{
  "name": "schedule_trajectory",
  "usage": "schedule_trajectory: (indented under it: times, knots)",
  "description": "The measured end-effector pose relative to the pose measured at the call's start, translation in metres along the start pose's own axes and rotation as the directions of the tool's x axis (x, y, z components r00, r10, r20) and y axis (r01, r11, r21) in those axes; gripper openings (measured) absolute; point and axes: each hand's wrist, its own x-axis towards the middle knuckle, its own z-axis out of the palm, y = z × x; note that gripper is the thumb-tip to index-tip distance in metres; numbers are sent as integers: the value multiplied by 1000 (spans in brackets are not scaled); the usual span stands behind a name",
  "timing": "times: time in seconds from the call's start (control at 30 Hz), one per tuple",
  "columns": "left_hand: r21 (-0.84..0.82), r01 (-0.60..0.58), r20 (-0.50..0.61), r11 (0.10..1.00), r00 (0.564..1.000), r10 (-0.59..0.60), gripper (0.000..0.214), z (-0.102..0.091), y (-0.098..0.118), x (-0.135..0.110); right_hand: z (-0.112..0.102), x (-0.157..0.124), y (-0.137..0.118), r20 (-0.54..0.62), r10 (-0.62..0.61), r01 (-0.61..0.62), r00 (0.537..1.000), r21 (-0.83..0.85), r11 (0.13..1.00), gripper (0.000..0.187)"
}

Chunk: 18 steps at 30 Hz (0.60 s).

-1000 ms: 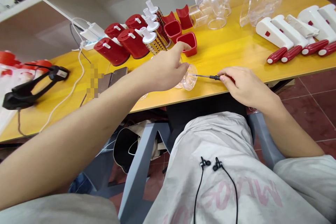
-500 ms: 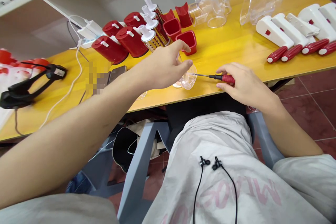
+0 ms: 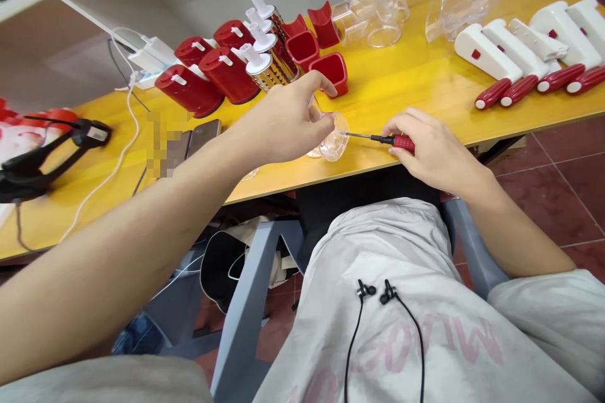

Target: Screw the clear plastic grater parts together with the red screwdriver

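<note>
My left hand (image 3: 295, 116) is closed over a clear plastic part (image 3: 334, 138) lying at the table's front edge, and hides much of it. A screwdriver (image 3: 378, 138) with a red and black handle is in my right hand (image 3: 428, 145), thumb and fingers around the grip. Its thin metal shaft points left, and the tip meets the clear part's right end. Whether a screw sits at the tip is too small to see. Just beyond my left hand stands a red square cup (image 3: 341, 75).
Red cylinders (image 3: 189, 91), metal grater drums (image 3: 269, 72) with white stems and more red pieces stand behind. Clear housings (image 3: 385, 31) are at the back. White grater bodies (image 3: 489, 63) with red handles lie right. A phone (image 3: 204, 137), cables and a black strap (image 3: 61, 160) lie left.
The whole view has shifted slightly, so things sit a little further left. Both hands keep their grips, and the screwdriver tip stays at the clear part.
</note>
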Motion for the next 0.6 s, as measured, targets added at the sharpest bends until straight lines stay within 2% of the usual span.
schedule_trajectory:
  times: [0.23,0.33,0.5,0.6]
  knots:
    - [14,20,57,1000,998,-21,59,-5,5,-2,1,1,-4,43,21,-22,999,33,999,29]
    - [5,-29,28,1000,999,28,53,1,-4,3,-1,1,-7,69,49,-51,996,35,998,34]
    - [-36,-176,-49,984,983,175,46,12,-19,9,-3,0,-7,75,50,-53,996,36,998,30]
    - [-32,-163,-47,986,986,161,45,12,-19,7,-2,-1,-5,72,35,-36,997,16,999,30]
